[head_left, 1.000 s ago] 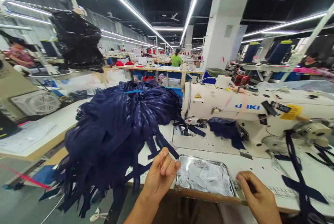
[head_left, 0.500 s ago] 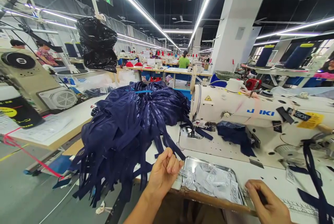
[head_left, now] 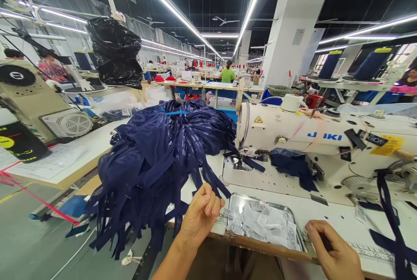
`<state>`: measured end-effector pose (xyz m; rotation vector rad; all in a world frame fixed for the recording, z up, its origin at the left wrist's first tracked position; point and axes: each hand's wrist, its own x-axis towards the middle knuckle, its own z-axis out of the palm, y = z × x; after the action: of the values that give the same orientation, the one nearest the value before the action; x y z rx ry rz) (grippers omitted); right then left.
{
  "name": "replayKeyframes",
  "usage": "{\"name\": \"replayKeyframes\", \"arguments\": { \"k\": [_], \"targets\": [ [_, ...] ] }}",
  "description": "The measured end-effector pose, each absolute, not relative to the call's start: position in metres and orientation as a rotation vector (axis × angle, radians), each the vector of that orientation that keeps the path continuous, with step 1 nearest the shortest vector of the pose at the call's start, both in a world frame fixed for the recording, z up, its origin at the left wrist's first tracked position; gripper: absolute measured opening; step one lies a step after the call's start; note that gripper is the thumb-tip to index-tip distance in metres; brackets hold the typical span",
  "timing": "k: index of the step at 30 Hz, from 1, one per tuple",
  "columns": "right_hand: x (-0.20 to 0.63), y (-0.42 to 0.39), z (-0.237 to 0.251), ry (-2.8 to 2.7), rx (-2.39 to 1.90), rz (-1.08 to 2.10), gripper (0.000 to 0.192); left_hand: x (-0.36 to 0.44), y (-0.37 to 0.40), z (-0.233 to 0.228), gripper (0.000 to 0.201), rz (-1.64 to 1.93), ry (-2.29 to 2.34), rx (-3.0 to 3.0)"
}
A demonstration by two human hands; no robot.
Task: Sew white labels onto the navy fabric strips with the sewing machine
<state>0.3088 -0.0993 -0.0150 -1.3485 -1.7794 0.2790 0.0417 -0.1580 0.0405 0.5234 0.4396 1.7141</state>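
At the tabletop [head_left: 329, 217] edge: both hands curled.
Left hand [head_left: 200, 215] pinches a navy strip [head_left: 208, 180]; metal tray [head_left: 239, 201] lies between it and the closed right hand [head_left: 332, 251], contents unclear.

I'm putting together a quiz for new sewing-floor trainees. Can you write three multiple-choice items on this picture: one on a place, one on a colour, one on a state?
1. Where does the shiny metal tray of white labels sit?
A. at the table's near edge, between the hands
B. on top of the white sewing machine
C. on the floor

2. What colour is the big heap of fabric strips?
A. red
B. navy blue
C. white

3. How is the left hand?
A. flat and open on the table
B. fingers curled, pinching a strip
C. inside the tray

Key: 1 A, it lies between the left hand and right hand. 2 B, the heap is dark blue throughout. 3 B, its fingertips close on a strip's end.
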Motion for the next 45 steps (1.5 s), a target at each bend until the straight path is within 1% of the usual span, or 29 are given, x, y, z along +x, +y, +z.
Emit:
{"name": "replayKeyframes", "arguments": {
  "k": [5, 8, 13, 15, 19, 24, 27, 32, 36, 41, 45],
  "targets": [
    [0.314, -0.091, -0.017, -1.851, -1.25, 0.242, 0.029, 0.029, -0.168, 0.038, 0.023, 1.722, 0.578, 0.639],
    [0.314, -0.091, -0.015, -1.848, -1.248, 0.23, 0.029, 0.018, -0.179, 0.046, 0.021, 1.68, 0.743, 0.834],
    [0.309, -0.096, -0.012, -1.849, -1.245, 0.252, 0.028, 0.001, -0.176, 0.076, 0.002, 1.429, 1.384, 1.433],
    [0.307, -0.098, -0.011, -1.838, -1.271, 0.291, 0.028, -0.004, -0.161, 0.085, 0.005, 1.328, 1.546, 1.771],
    [0.306, -0.099, -0.009, -1.84, -1.306, 0.345, 0.026, -0.006, -0.116, 0.087, 0.011, 1.04, 1.496, 2.164],
    [0.304, -0.098, -0.005, -1.841, -1.312, 0.334, 0.025, -0.001, -0.086, 0.075, 0.018, 0.642, 1.578, 2.319],
    [0.305, -0.097, -0.004, -1.856, -1.309, 0.349, 0.023, -0.003, -0.087, 0.071, 0.021, 0.525, 1.585, 2.431],
    [0.305, -0.094, 0.003, -1.867, -1.263, 0.445, 0.023, -0.014, -0.094, 0.068, 0.018, 0.422, 1.571, 2.613],
    [0.296, -0.086, 0.026, -1.955, -1.128, 0.471, 0.021, -0.022, -0.094, 0.08, 0.015, 0.461, 1.613, 2.664],
    [0.274, -0.068, 0.057, -2.278, -0.894, 0.419, 0.014, -0.012, -0.075, 0.104, 0.012, 0.846, 1.696, 2.449],
    [0.26, -0.064, 0.069, -2.637, -0.672, 0.352, 0.01, 0.022, -0.044, 0.093, 0.014, 1.103, 1.563, 2.12]
  ]
}}
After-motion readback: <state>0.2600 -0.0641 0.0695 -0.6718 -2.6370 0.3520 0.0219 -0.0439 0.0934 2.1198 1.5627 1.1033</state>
